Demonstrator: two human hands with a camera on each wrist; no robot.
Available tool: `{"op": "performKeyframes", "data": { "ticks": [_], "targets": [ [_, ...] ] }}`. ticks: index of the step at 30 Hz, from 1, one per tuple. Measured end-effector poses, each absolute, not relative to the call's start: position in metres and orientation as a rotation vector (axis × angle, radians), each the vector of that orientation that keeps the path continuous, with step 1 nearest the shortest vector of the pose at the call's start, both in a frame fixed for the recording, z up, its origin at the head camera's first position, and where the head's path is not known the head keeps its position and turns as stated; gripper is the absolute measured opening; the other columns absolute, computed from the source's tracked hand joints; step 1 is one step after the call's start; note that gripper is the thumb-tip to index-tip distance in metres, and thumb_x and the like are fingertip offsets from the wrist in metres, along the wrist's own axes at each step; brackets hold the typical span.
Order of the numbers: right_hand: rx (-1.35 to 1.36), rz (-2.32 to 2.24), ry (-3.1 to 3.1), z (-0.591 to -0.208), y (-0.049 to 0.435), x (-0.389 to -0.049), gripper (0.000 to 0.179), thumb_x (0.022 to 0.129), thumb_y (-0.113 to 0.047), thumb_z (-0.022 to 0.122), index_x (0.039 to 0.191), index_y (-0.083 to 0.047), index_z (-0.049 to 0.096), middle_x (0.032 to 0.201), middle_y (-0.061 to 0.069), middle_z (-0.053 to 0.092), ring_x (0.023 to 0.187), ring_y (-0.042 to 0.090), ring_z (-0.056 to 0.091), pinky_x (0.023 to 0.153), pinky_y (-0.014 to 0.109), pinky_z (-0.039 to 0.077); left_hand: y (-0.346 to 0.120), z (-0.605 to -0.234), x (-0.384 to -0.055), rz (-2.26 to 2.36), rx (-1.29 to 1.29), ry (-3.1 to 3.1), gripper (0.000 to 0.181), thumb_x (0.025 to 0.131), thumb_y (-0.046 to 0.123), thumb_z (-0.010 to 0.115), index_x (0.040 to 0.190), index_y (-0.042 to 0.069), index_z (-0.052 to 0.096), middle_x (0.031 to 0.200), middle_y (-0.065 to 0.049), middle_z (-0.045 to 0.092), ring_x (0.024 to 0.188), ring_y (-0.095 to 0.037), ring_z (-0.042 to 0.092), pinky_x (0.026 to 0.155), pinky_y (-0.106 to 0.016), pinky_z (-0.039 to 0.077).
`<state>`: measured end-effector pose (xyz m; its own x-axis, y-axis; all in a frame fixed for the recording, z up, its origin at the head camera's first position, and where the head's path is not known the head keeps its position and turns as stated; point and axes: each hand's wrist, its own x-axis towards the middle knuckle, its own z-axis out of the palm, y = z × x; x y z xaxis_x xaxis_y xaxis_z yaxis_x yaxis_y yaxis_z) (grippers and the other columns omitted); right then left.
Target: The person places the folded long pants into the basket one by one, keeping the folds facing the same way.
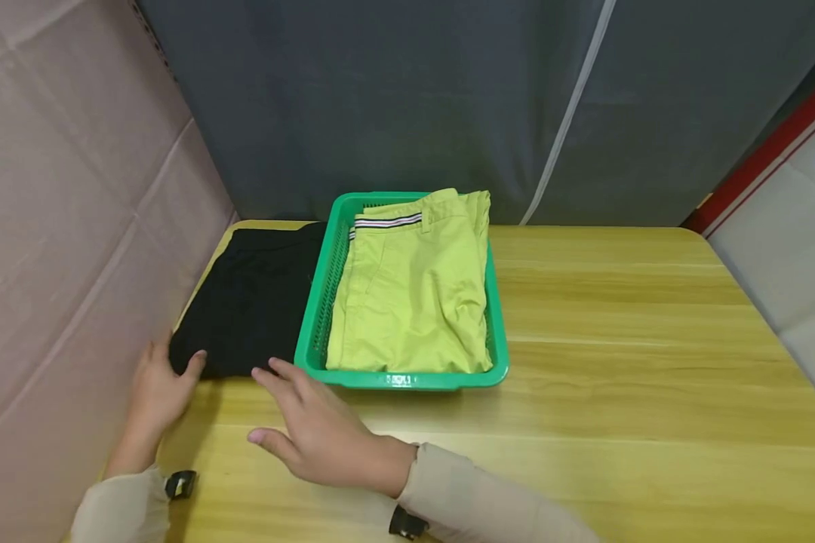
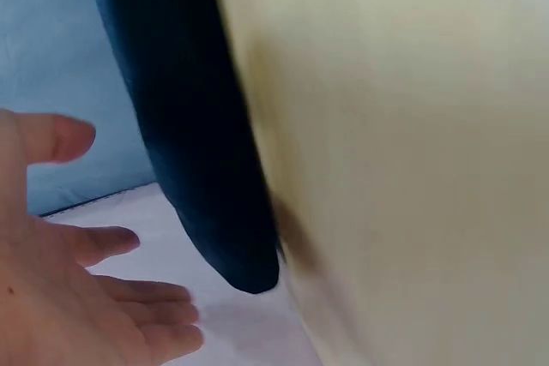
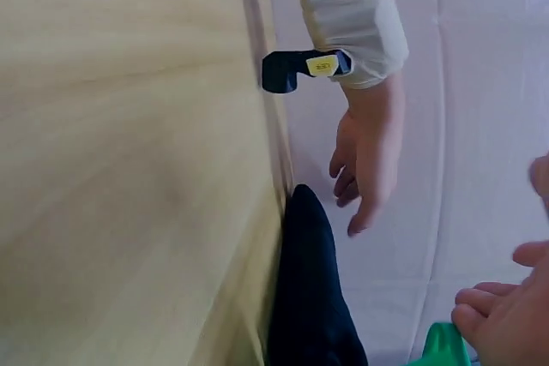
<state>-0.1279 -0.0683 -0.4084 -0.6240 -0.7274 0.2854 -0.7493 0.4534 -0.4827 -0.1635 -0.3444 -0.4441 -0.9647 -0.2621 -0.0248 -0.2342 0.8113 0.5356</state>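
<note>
A folded black cloth (image 1: 251,302) lies on the table, its right side up against a green plastic basket (image 1: 407,381). Folded yellow-green trousers (image 1: 407,302), with a striped band at the waist, fill the basket. My left hand (image 1: 158,388) is at the cloth's near left corner, thumb and fingers spread apart. In the left wrist view the fingers (image 2: 163,310) show beside the cloth, gripping nothing. My right hand (image 1: 329,434) hovers by the near edge of the cloth and the basket's near left corner, fingers extended and holding nothing.
A pale draped wall (image 1: 81,226) borders the wooden table (image 1: 618,339) on the left, close to my left hand. Behind the table hangs a dark grey curtain (image 1: 380,98). A white panel with a red edge (image 1: 781,151) stands at the right.
</note>
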Motion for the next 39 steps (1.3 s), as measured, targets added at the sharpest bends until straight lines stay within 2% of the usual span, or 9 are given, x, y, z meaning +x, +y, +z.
{"op": "performKeyframes", "data": {
  "ticks": [9, 15, 20, 23, 24, 26, 29, 31, 39],
  "targets": [
    [1.211, 0.831, -2.960, -0.426, -0.084, -0.127, 0.065, 0.101, -0.053, 0.029, 0.153, -0.015, 0.025, 0.157, 0.017, 0.026, 0.142, 0.028, 0.036, 0.109, 0.042, 0.040, -0.353, -0.448, -0.155, -0.938, 0.408, -3.146, 0.091, 0.099, 0.052, 0.038, 0.150, -0.007, -0.010, 0.144, -0.051, -0.006, 0.129, -0.069, 0.007, 0.100, -0.077, 0.018],
    [1.049, 1.073, -3.022, -0.443, -0.089, -0.136, 0.069, 0.100, -0.050, 0.038, 0.153, -0.007, 0.023, 0.143, 0.014, 0.050, 0.134, 0.027, 0.046, 0.106, 0.041, 0.043, -0.354, -0.449, -0.154, -1.047, 0.408, -3.135, 0.093, 0.099, 0.049, 0.040, 0.149, -0.008, -0.013, 0.144, -0.051, -0.005, 0.132, -0.068, 0.005, 0.104, -0.075, 0.015],
    [0.953, 1.514, -2.959, -0.455, -0.094, -0.144, 0.074, 0.102, -0.041, 0.042, 0.153, 0.002, 0.010, 0.151, 0.025, 0.034, 0.141, 0.024, 0.034, 0.114, 0.037, 0.034, -0.358, -0.451, -0.157, -1.105, 0.421, -3.128, 0.094, 0.099, 0.048, 0.041, 0.148, -0.008, -0.017, 0.146, -0.049, -0.008, 0.134, -0.066, 0.002, 0.106, -0.074, 0.014],
    [0.879, 1.726, -2.912, -0.460, -0.097, -0.149, 0.069, 0.103, -0.036, 0.044, 0.149, 0.009, 0.018, 0.107, 0.019, 0.066, 0.090, 0.013, 0.064, 0.081, 0.024, 0.053, -0.361, -0.450, -0.161, -1.104, 0.427, -3.149, 0.094, 0.099, 0.049, 0.040, 0.147, -0.008, -0.017, 0.146, -0.048, -0.009, 0.134, -0.065, 0.000, 0.106, -0.074, 0.013],
    [0.849, 1.775, -2.906, -0.461, -0.097, -0.151, 0.066, 0.103, -0.035, 0.044, 0.147, 0.009, 0.022, 0.084, 0.013, 0.065, 0.067, 0.012, 0.058, 0.064, 0.023, 0.050, -0.362, -0.449, -0.163, -1.092, 0.427, -3.157, 0.094, 0.099, 0.049, 0.041, 0.147, -0.009, -0.016, 0.146, -0.049, -0.008, 0.134, -0.065, 0.001, 0.106, -0.074, 0.014],
    [0.775, 1.821, -2.912, -0.463, -0.099, -0.154, 0.063, 0.102, -0.036, 0.045, 0.141, 0.011, 0.032, 0.074, 0.009, 0.061, 0.060, 0.011, 0.049, 0.058, 0.023, 0.047, -0.363, -0.447, -0.165, -1.077, 0.431, -3.182, 0.095, 0.099, 0.050, 0.040, 0.147, -0.009, -0.016, 0.145, -0.049, -0.007, 0.133, -0.066, 0.001, 0.105, -0.074, 0.014],
    [0.640, 1.950, -2.916, -0.465, -0.103, -0.158, 0.059, 0.102, -0.037, 0.043, 0.138, 0.009, 0.043, 0.110, 0.018, 0.068, 0.094, 0.019, 0.065, 0.081, 0.033, 0.054, -0.364, -0.444, -0.168, -1.062, 0.455, -3.217, 0.097, 0.099, 0.052, 0.040, 0.147, -0.010, -0.017, 0.145, -0.049, -0.007, 0.133, -0.066, 0.000, 0.105, -0.074, 0.013],
    [0.548, 2.037, -2.910, -0.467, -0.105, -0.160, 0.056, 0.103, -0.038, 0.041, 0.139, 0.005, 0.047, 0.141, 0.018, 0.051, 0.128, 0.024, 0.051, 0.106, 0.040, 0.044, -0.365, -0.443, -0.168, -1.070, 0.478, -3.231, 0.098, 0.098, 0.054, 0.039, 0.146, -0.009, -0.020, 0.147, -0.047, -0.011, 0.133, -0.066, -0.002, 0.106, -0.073, 0.011],
    [0.232, 2.433, -2.781, -0.474, -0.116, -0.168, 0.061, 0.104, -0.043, 0.035, 0.145, 0.001, 0.039, 0.153, 0.015, 0.036, 0.143, 0.030, 0.032, 0.117, 0.043, 0.027, -0.368, -0.440, -0.173, -1.093, 0.527, -3.253, 0.108, 0.095, 0.059, 0.044, 0.143, -0.004, -0.030, 0.148, -0.041, -0.020, 0.129, -0.069, -0.013, 0.104, -0.076, 0.003]
  ]
}}
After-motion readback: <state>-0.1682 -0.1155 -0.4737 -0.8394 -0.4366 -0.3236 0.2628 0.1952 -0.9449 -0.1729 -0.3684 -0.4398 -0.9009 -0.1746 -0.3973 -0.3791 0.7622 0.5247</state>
